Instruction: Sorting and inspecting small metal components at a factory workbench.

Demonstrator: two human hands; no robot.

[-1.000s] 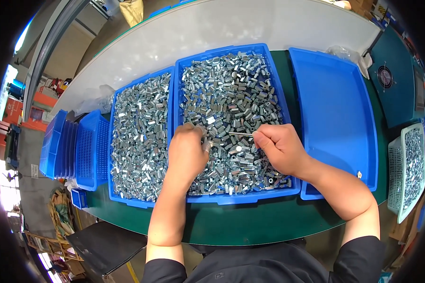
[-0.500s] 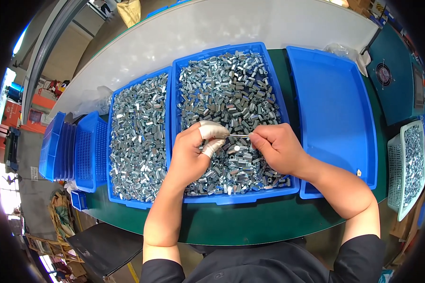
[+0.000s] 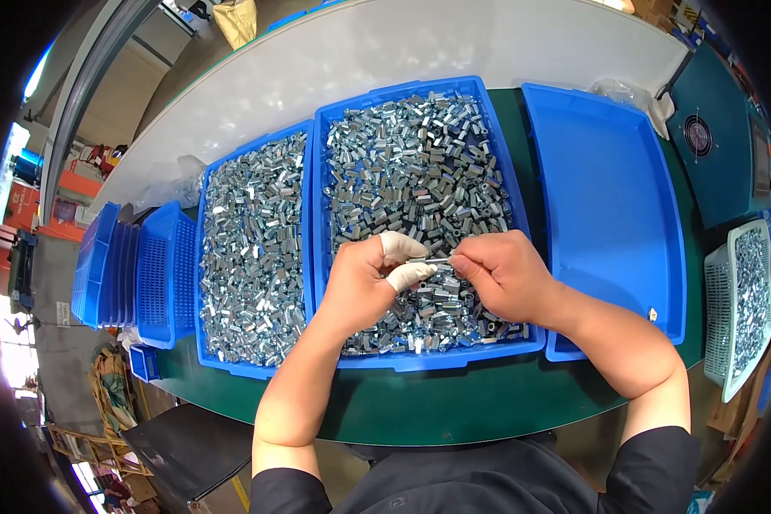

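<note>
My left hand (image 3: 361, 278), with white covers on the thumb and forefinger, pinches a small metal hex spacer that the fingertips mostly hide. Facing it, my right hand (image 3: 510, 272) is closed on a thin metal rod (image 3: 438, 260) whose tip meets the fingertips of the left. Both hands are held over the near half of a blue tray (image 3: 505, 188). That tray is filled with loose silvery hex spacers (image 3: 411, 154), many showing a hole in the end.
Left of it stands a second blue tray (image 3: 200, 287) full of similar metal pieces. A third blue tray (image 3: 612, 188) sits to the right with a tiny pale scrap inside. Blue baskets (image 3: 164, 278) stack at far left; a pale green basket (image 3: 718, 313) of parts stands at far right.
My left hand has shifted slightly right and down, and its covered thumb and forefinger are spread further apart. The rod sits a little lower, with less of it showing between the hands.
</note>
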